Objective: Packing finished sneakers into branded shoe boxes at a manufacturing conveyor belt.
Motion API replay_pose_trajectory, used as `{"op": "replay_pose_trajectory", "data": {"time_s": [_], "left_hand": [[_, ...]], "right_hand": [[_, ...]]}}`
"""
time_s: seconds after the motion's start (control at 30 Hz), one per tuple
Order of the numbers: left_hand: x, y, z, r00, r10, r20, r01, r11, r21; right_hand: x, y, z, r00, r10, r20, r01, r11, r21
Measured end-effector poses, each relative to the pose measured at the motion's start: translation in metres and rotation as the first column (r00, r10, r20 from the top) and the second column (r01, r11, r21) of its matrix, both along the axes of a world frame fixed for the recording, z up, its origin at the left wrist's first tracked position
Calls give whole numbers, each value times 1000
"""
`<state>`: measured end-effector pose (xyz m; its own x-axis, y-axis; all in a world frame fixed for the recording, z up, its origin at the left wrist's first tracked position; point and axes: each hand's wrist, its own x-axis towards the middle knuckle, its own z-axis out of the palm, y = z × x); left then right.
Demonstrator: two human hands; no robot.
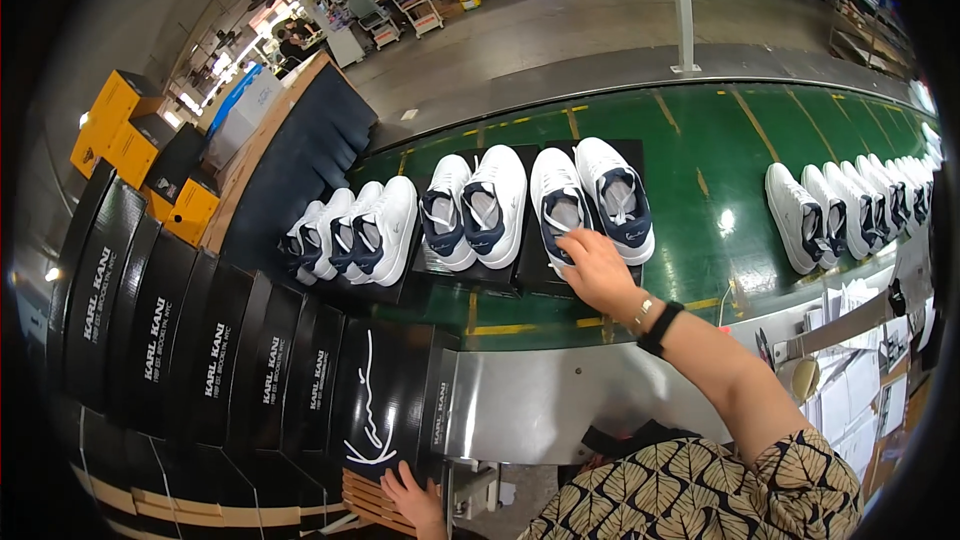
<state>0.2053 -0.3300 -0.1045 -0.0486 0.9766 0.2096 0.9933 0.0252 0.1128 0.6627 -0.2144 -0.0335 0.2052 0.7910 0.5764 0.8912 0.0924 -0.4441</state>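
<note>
White-and-navy sneakers (pixel 560 205), green belt (pixel 730 160), black boxes (pixel 160 330).

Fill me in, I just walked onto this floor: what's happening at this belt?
A person stands at a green belt carrying pairs of white-and-navy sneakers. Their right hand reaches out and touches a sneaker of the pair lying on a black box lid. Their left hand rests low against a black box, the end one of a row of boxes standing on edge. More sneakers lie farther right on the belt.
</note>
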Motion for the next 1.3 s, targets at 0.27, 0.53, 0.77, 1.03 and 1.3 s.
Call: {"op": "replay_pose_trajectory", "data": {"time_s": [0.27,0.53,0.77,1.03,1.3], "left_hand": [[12,49,107,871,-491,-18,473,830,294],[106,55,259,626,-602,497,502,798,334],[260,97,274,124,-646,753,788,525,321],[470,60,302,-9,-639,769,897,334,288],[590,43,239,7,-963,271,949,92,302]], "right_hand": [[41,-142,-89,976,-54,-209,-76,821,-565],[114,-240,-100,772,-432,-466,169,847,-505],[175,-264,-110,306,-623,-720,650,689,-320],[206,-260,-115,119,-573,-811,812,526,-252],[246,-238,-118,69,-463,-884,878,448,-167]]}}
